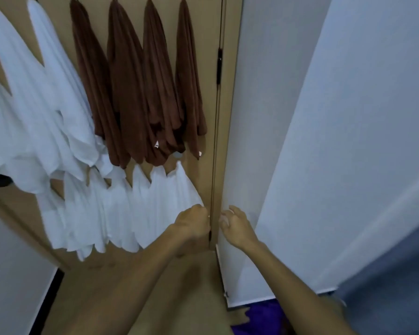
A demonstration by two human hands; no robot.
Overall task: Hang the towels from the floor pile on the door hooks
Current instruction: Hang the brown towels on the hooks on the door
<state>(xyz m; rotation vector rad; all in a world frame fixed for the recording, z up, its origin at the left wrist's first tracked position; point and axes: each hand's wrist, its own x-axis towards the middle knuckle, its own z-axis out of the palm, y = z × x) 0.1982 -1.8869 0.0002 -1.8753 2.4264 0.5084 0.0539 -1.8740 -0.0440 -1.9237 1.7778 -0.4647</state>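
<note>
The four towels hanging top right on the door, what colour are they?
Dark brown towels, seen in the head view, the only view.

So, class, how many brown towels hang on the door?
4, side by side along the top: first, second, third, fourth, left to right. The white towels may hide more.

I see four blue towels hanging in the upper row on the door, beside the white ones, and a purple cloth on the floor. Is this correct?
Not quite. The four upper-row towels are brown, not blue, as the head view shows. They do hang on the door beside the white towels, and a purple cloth lies on the floor.
</note>
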